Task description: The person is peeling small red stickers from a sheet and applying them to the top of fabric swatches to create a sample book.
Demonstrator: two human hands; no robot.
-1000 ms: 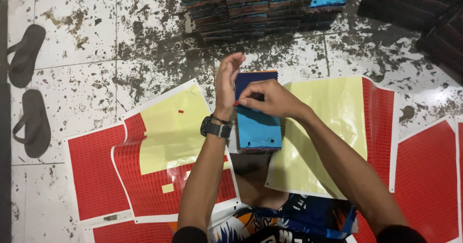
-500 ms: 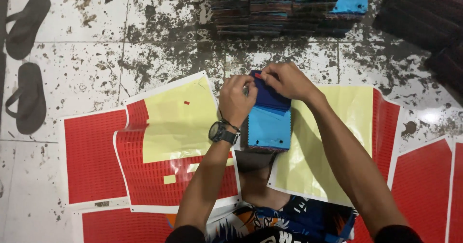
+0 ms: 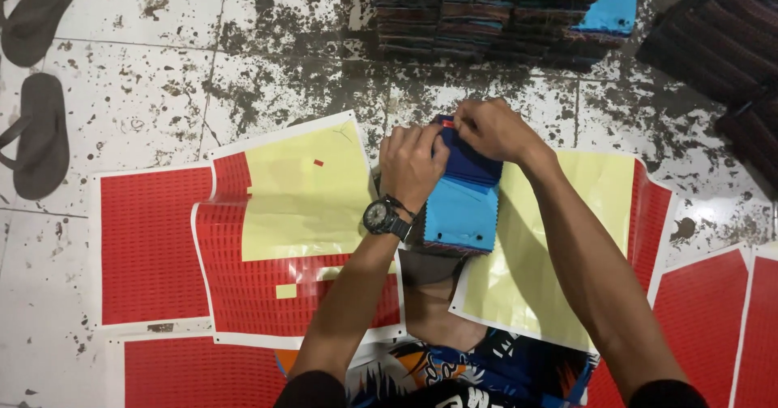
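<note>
We hold a blue swatch book over the floor, both hands closed on its top end.

Our left hand is curled shut around the upper left side of the book, and our right hand pinches its top edge, fingers closed on a small red bit there. The book rests above our lap, near the middle of the floor, between two yellow-and-red sticker sheets: one at its left, one at its right. Half a second ago the hands sat much the same; a second ago the left hand was open and flat against the book's side, and only the right pinched. A stack of books lies at the floor's far edge, and sandals lie at the left edge.
</note>
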